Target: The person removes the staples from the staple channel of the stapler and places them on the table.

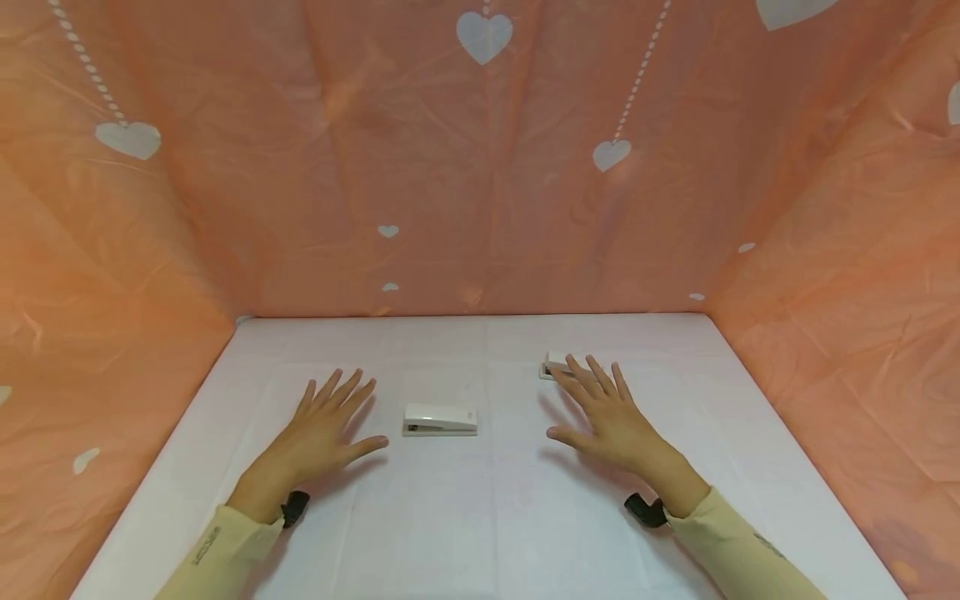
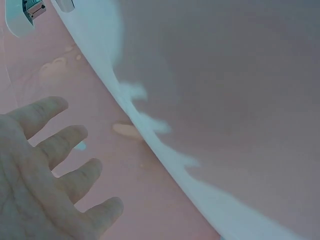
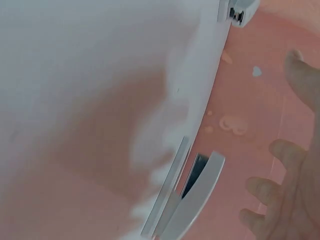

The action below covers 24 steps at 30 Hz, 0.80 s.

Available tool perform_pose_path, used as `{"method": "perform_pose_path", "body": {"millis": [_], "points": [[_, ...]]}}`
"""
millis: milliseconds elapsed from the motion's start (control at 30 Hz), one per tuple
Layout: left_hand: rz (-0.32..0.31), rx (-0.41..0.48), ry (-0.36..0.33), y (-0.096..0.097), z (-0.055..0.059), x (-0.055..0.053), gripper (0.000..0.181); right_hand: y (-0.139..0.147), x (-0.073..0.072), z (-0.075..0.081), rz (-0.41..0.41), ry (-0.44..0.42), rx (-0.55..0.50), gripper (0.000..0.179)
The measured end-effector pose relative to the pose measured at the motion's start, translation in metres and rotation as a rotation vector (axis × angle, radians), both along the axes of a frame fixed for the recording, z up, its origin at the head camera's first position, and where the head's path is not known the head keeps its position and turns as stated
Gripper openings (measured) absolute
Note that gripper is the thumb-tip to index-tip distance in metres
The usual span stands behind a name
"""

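Observation:
A white stapler (image 1: pixel 440 419) lies on the white table between the two hands, its hinged arm slightly raised. Farther back on the right is a second white stapler (image 1: pixel 551 364), partly hidden by the right fingers in the head view. My left hand (image 1: pixel 318 437), fingers spread and straight, hovers left of the nearer stapler and holds nothing. The right hand (image 1: pixel 611 425) also has its fingers spread, in front of and over the farther stapler, gripping nothing. In the right wrist view that stapler (image 3: pixel 192 197) shows side-on, apart from the fingers.
The table (image 1: pixel 442 517) has a white covering. An orange sheet with pale hearts (image 1: pixel 480 183) walls it in at the back and on both sides. Both wrists carry a small black device (image 1: pixel 647 510) below the cuff.

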<state>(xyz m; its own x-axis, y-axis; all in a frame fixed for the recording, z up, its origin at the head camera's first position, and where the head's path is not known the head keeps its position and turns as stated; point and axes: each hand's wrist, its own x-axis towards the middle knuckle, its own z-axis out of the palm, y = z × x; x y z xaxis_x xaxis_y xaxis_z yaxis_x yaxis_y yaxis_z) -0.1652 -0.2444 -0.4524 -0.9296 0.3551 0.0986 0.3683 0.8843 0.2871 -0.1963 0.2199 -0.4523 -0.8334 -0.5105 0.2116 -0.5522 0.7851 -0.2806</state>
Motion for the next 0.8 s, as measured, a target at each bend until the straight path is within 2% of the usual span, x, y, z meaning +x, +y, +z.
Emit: {"method": "perform_pose_path", "body": {"millis": [533,800], "points": [[-0.029,0.034,-0.045,0.006,-0.001,-0.006,0.098,-0.027,-0.003,-0.001,0.084,0.009,0.014,0.092],[-0.072,0.083,-0.061,0.008,-0.002,-0.010,0.100,-0.040,-0.003,0.001,0.122,0.010,0.021,0.093]]}}
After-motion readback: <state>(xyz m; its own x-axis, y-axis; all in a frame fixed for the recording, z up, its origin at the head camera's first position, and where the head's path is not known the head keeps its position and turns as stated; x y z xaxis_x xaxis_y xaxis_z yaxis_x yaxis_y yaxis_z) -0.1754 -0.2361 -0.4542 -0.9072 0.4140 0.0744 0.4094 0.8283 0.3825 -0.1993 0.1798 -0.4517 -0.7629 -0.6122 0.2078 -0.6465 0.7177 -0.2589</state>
